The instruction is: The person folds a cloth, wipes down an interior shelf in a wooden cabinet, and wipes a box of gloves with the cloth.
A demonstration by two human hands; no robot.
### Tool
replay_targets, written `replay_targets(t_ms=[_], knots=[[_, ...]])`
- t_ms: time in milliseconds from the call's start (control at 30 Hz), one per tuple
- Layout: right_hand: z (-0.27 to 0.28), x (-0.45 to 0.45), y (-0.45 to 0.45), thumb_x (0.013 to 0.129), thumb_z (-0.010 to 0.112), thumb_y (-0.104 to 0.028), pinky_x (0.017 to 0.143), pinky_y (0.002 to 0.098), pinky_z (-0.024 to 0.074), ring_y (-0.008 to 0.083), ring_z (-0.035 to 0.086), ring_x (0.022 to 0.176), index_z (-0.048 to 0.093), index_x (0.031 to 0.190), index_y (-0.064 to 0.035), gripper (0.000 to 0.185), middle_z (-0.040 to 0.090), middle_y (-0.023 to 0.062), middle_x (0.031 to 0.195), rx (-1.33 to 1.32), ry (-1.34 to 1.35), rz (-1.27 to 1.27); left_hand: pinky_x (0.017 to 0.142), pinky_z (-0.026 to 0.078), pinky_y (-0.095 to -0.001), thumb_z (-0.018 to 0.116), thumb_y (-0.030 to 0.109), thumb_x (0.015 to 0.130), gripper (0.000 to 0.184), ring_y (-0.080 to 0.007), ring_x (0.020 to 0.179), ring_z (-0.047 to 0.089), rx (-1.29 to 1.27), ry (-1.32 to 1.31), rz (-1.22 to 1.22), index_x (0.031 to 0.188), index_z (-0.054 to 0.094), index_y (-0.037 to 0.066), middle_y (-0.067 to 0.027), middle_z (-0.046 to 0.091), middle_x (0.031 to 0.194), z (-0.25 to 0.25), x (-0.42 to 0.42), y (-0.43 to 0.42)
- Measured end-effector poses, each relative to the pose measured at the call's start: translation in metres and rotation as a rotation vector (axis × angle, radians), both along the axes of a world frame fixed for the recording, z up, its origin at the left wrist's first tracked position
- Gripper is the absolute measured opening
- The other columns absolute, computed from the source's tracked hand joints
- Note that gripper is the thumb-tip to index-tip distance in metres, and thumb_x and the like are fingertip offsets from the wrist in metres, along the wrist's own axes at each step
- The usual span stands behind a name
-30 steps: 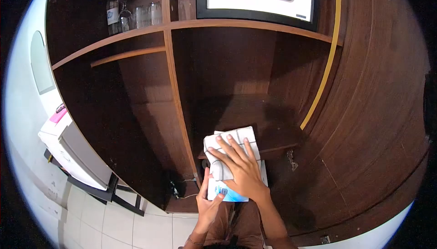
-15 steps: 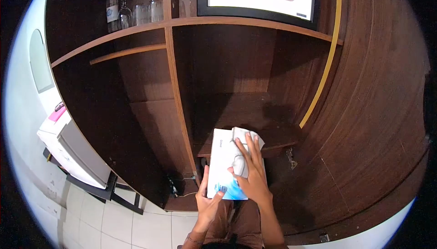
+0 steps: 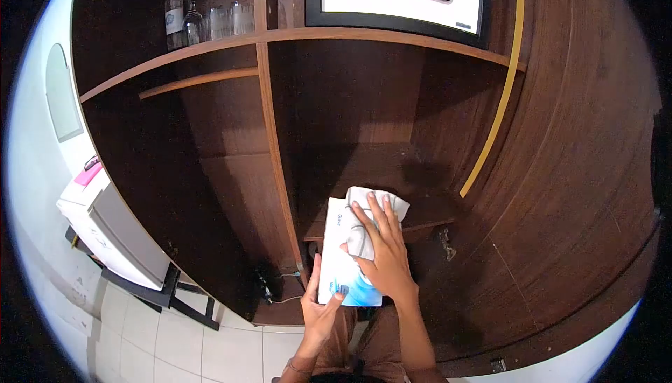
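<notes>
A white box [image 3: 333, 243] with blue print and the word "Glove" on it is held upright in front of the cabinet. My left hand [image 3: 320, 313] grips its lower left corner, thumb on the front face and fingers round the side. Over the upper right of the face lies a whitish cloth [image 3: 360, 239] with grey lines. My right hand [image 3: 387, 253] holds this cloth against the box, its fingers stretched over it and the thumb at its lower left edge. The box's right side is hidden under the hand and cloth.
A brown wooden cabinet [image 3: 280, 145] surrounds the box, with a low shelf [image 3: 350, 166] behind it. A safe [image 3: 395, 12] with a keypad sits above. Glasses [image 3: 231, 19] and a bottle [image 3: 173, 19] stand upper left. A small white fridge [image 3: 122, 222] is at the left.
My right hand and the cloth have shifted slightly up and left across the box face. More of the cloth now shows above the box's top edge. My left hand keeps its hold.
</notes>
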State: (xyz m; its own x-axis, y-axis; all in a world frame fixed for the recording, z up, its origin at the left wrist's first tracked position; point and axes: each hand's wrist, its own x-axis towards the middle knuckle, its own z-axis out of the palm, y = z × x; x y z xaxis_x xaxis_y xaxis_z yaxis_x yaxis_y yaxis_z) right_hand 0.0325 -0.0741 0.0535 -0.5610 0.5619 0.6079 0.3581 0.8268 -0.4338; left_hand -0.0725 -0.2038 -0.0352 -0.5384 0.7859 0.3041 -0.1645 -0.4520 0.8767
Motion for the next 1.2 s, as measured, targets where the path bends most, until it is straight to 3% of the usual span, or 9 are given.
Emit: replay_targets(t_ms=[167,367,467,567,767,867,1033,1067,1200], knots=[[0.004,0.001,-0.002,0.078,0.083,-0.023,0.129,0.0571,0.0164,0.0353,0.017,0.159,0.035,0.163,-0.0267,0.097,0.021,0.0087,0.172,0.060,-0.103,-0.022,0.109,0.045,-0.0319,0.079,0.025,0.094,0.094,-0.0171,0.133,0.052,0.019,-0.018,-0.002,0.162,0.021,-0.006,-0.0155,0.046,0.157,0.006,0.002,0.000],[-0.006,0.011,-0.013,0.085,0.073,-0.043,0.130,0.0578,0.0088,0.0322,0.020,0.158,0.041,0.160,-0.0333,0.083,0.026,0.0051,0.172,0.115,-0.160,0.128,0.106,0.047,-0.0320,0.080,0.029,0.093,0.094,-0.0168,0.129,0.054,0.014,-0.024,0.014,0.162,0.025,-0.003,-0.0157,0.051,0.152,0.004,0.002,0.001],[-0.022,0.020,-0.026,0.092,0.066,-0.053,0.128,0.0594,0.0076,0.0290,0.027,0.157,0.058,0.148,-0.0323,0.060,0.039,0.0002,0.167,0.027,-0.113,0.211,0.106,0.047,-0.0327,0.081,0.032,0.092,0.095,-0.0174,0.127,0.055,-0.004,-0.001,0.042,0.162,0.027,-0.002,-0.0168,0.053,0.150,0.001,0.000,0.002],[-0.044,0.036,-0.018,0.093,0.066,-0.047,0.128,0.0617,0.0077,0.0287,0.028,0.157,0.060,0.146,-0.0349,0.055,0.039,-0.0037,0.166,-0.050,0.011,0.313,0.107,0.047,-0.0337,0.081,0.033,0.092,0.096,-0.0189,0.129,0.056,0.003,0.027,0.025,0.162,0.026,-0.002,-0.0174,0.052,0.151,0.001,-0.002,0.002],[-0.025,0.031,0.004,0.097,0.065,-0.045,0.127,0.0628,0.0120,0.0322,0.030,0.155,0.066,0.140,-0.0277,0.047,0.046,-0.0004,0.162,-0.121,0.188,0.253,0.112,0.046,-0.0380,0.082,0.043,0.089,0.103,-0.0219,0.138,0.051,0.016,0.025,0.007,0.163,0.024,-0.001,-0.0178,0.044,0.159,0.010,-0.001,0.003],[-0.022,0.013,0.017,0.097,0.064,-0.041,0.126,0.0619,0.0155,0.0329,0.029,0.156,0.065,0.142,-0.0224,0.048,0.043,0.0030,0.163,-0.030,0.209,0.200,0.111,0.045,-0.0367,0.082,0.031,0.091,0.099,-0.0232,0.137,0.051,-0.012,0.047,-0.010,0.164,0.022,-0.001,-0.0200,0.046,0.157,0.013,-0.007,-0.001],[-0.006,0.006,0.026,0.095,0.066,-0.034,0.127,0.0580,0.0164,0.0316,0.027,0.156,0.064,0.143,-0.0212,0.050,0.042,0.0029,0.164,-0.082,0.222,0.224,0.117,0.040,-0.0419,0.095,0.018,0.073,0.128,-0.0288,0.143,0.045,-0.022,0.300,-0.081,0.166,0.008,0.000,-0.0233,0.036,0.162,0.017,-0.006,-0.006],[0.000,0.007,0.027,0.094,0.067,-0.032,0.128,0.0573,0.0159,0.0304,0.027,0.156,0.063,0.145,-0.0220,0.052,0.042,0.0026,0.164,-0.102,0.188,0.230,0.118,0.038,-0.0434,0.098,0.016,0.067,0.136,-0.0298,0.145,0.042,-0.048,0.320,-0.063,0.166,0.006,0.000,-0.0255,0.033,0.163,0.015,-0.006,-0.005],[0.005,0.009,0.025,0.088,0.069,-0.025,0.129,0.0569,0.0127,0.0273,0.025,0.157,0.058,0.149,-0.0255,0.062,0.040,0.0012,0.165,-0.052,0.025,0.175,0.118,0.039,-0.0425,0.098,0.016,0.068,0.137,-0.0295,0.145,0.043,-0.103,0.580,0.048,0.165,0.003,-0.001,-0.0269,0.033,0.163,0.011,-0.007,0.000]])
